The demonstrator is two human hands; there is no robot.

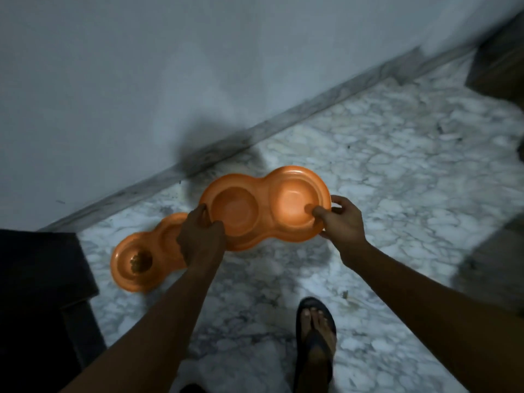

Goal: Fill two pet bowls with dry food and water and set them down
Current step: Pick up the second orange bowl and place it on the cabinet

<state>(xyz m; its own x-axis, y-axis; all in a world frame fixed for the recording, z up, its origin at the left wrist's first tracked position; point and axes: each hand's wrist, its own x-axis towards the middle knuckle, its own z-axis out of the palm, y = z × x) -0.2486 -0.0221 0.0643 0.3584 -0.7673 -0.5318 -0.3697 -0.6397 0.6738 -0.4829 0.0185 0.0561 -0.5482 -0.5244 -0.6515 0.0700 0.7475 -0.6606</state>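
Observation:
I hold an orange double pet bowl [263, 207] above the marble floor, both of its wells looking empty. My left hand [200, 236] grips its left end with the fingers over the rim. My right hand [341, 222] grips its right end, thumb inside the right well. A second orange double pet bowl [141, 259] lies on the floor to the lower left, near the wall. Its near well holds a small heap of brown dry food [141, 260]. Its far well is partly hidden behind my left hand.
A white wall [170, 66] with a grey skirting runs diagonally along the floor. Dark furniture [42, 293] stands at the lower left. Another dark object [502, 69] sits at the upper right. My right foot in a black sandal [314, 341] is on the marble floor [397, 165].

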